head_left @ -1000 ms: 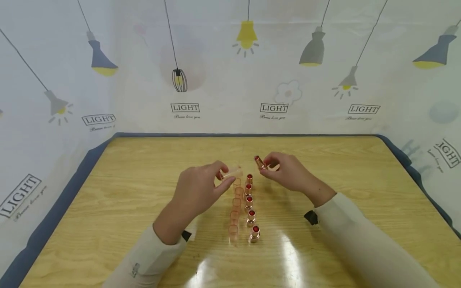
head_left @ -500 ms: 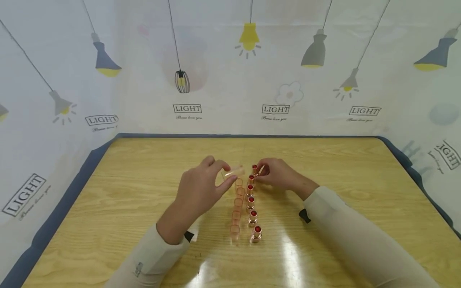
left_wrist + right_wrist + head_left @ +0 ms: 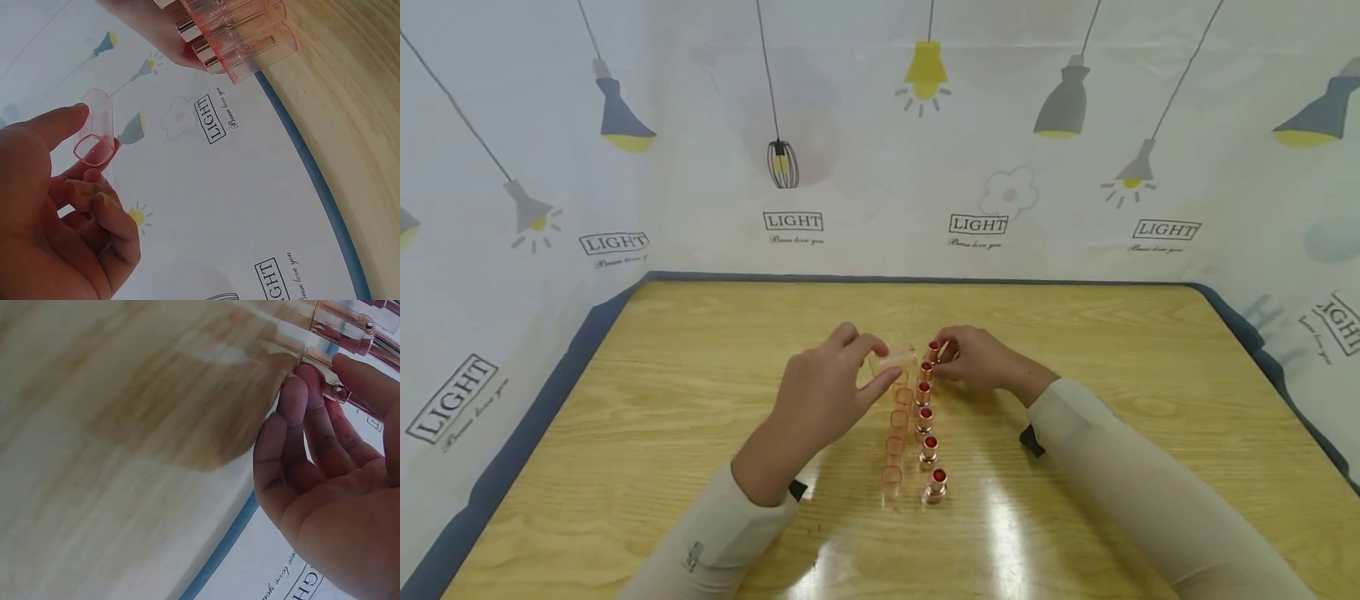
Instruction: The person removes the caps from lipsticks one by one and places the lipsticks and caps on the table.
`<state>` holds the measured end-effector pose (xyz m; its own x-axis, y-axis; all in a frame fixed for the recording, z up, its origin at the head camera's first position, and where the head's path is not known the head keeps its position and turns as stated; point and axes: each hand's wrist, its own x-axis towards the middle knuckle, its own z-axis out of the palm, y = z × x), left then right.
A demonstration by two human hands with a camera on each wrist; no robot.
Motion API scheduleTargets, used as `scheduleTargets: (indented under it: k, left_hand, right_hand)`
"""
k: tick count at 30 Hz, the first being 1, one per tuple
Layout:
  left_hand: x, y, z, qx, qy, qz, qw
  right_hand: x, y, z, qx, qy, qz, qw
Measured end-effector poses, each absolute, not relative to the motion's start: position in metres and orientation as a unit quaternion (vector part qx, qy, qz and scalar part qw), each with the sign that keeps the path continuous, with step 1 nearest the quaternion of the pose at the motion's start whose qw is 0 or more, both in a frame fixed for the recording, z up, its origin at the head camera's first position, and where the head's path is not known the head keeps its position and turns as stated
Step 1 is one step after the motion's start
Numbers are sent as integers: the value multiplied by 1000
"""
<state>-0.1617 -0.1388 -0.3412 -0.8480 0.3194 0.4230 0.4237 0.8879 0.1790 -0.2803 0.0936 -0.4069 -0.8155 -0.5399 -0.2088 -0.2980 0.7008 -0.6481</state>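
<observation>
My left hand [image 3: 820, 387] pinches a clear, pink-tinted lipstick cap [image 3: 99, 117] between thumb and fingertips, tilted above the far end of a row of similar caps. Across from it, my right hand [image 3: 988, 358] has thumb and fingers around the base of a rose-gold lipstick tube [image 3: 933, 347] with a red top. That tube is upright at the far end of a line of matching lipsticks [image 3: 929, 450], its lower part partly hidden by the fingers. Alongside that line, to its left, stand several clear pink caps [image 3: 892, 475].
The two rows run front to back on a wood-grain table [image 3: 700, 333]. A blue edging [image 3: 917, 280] borders the table at the back. Behind it hangs a pale backdrop [image 3: 880, 167] printed with lamps.
My right hand has moved left and down, bringing its tilted lipstick upright to the far end of the line. My left hand keeps hold of the cap, nearly in place.
</observation>
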Motion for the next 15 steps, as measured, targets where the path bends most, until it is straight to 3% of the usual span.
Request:
scheduleTargets:
  k: [15]
  left_hand:
    - [-165, -138, -344, -195, -948, -153, 199]
  right_hand:
    - [-288, 90, -416, -245, 898, -296, 216]
